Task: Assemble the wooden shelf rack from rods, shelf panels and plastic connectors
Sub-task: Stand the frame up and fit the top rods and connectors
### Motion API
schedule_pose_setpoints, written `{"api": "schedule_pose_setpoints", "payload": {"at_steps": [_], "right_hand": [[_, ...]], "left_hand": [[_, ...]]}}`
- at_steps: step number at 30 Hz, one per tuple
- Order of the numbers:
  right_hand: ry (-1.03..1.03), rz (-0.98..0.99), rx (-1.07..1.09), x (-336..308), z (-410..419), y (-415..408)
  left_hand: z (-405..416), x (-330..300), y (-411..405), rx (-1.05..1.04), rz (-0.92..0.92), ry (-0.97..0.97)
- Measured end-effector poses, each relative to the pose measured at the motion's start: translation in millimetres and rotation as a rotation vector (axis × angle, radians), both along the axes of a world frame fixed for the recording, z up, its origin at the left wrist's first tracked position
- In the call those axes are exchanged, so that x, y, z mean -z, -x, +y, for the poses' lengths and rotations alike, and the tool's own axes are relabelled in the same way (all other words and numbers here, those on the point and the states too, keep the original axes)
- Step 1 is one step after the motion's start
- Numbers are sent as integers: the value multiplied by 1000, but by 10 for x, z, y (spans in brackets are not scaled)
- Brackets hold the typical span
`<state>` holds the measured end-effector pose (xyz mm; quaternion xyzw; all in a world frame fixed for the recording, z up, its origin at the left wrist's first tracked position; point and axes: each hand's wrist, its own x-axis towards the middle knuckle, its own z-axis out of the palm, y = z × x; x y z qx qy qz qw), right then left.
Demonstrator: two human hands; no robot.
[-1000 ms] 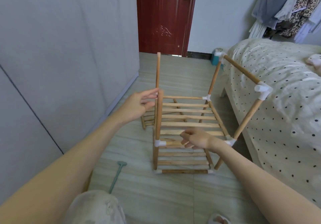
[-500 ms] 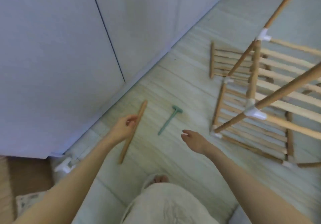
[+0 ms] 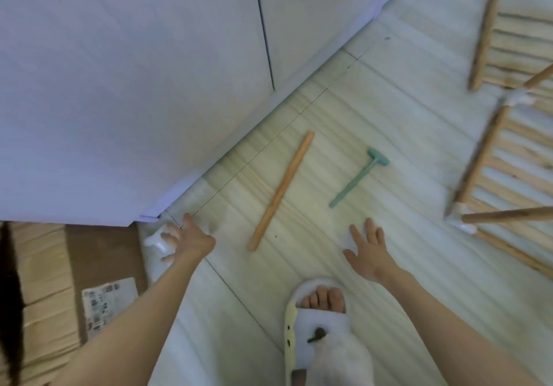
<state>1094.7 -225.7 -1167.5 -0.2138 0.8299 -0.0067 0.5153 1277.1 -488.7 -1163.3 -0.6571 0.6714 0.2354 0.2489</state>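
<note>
left hand [image 3: 191,240]: you moved it off the rod [image 3: 281,191] toward the white connector [image 3: 157,240] | right hand [image 3: 366,249]: you spread the fingers

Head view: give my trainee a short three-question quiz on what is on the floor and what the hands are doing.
1. True or false: the loose wooden rod is held in the right hand.
2. Which lies between the rod and the partly built rack? A) green plastic mallet B) cardboard box C) slipper
3. Fill in: the left hand reaches with spread fingers toward a white plastic ____ by the wardrobe corner.

Key: 1 false, the rod lies on the floor, both hands open; 2 A; 3 connector.
</note>
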Motion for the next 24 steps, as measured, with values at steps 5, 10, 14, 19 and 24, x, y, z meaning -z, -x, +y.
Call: {"api": "schedule_pose_setpoints", "payload": {"at_steps": [5, 10, 14, 19, 24], "right_hand": [[18, 10, -6, -8, 49, -16], [18, -25, 54, -92, 27, -45], [126, -66, 247, -519, -33, -2], [442, -57, 508, -1414, -99, 145], [875, -68, 721, -2523, 148, 290]], "left_hand": [[256, 60, -122, 216, 151, 136], [393, 55, -195, 303, 334, 84], [419, -320, 71, 274, 579, 39], [688, -1223, 658, 220, 1007, -61], [1237, -2277, 1309, 319, 1403, -95]]}}
